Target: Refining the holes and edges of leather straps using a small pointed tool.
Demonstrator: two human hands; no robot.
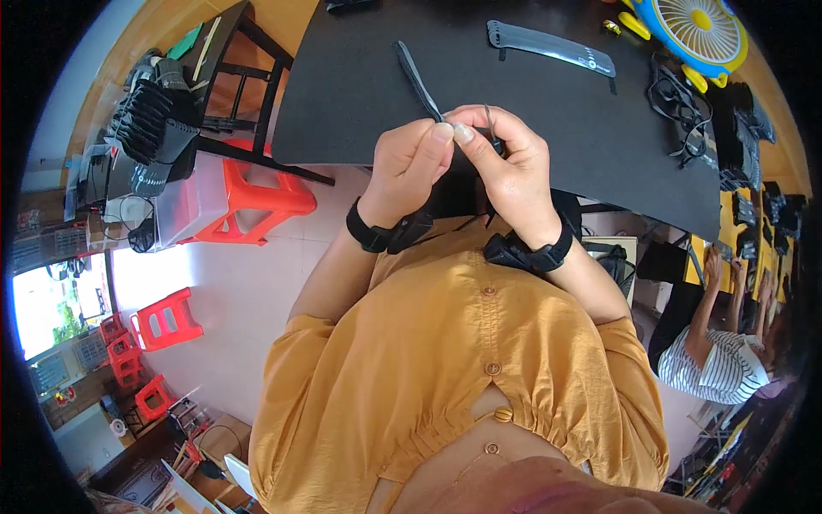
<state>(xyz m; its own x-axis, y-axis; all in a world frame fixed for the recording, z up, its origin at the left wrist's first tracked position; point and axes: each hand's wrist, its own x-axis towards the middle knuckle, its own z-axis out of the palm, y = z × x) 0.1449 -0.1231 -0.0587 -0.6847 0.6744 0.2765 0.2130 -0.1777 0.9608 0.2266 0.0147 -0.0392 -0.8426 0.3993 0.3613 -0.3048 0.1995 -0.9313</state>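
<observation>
My left hand [409, 164] and my right hand [505, 158] meet above the near edge of a black table [342, 94]. Both pinch a thin black strap [418, 79] that runs from my fingertips up and to the left over the tabletop. My thumbs touch at the pinch point. A short black piece pokes up between the fingers of my right hand. Each wrist wears a black band. My orange buttoned top fills the lower middle of the view.
A long grey-black strip [552, 44] lies at the back of the table. A blue and yellow fan [698, 30] and a heap of black straps [681, 107] sit at the right. Red plastic stools [257, 193] stand at the left. A person in a striped shirt [715, 364] sits at the right.
</observation>
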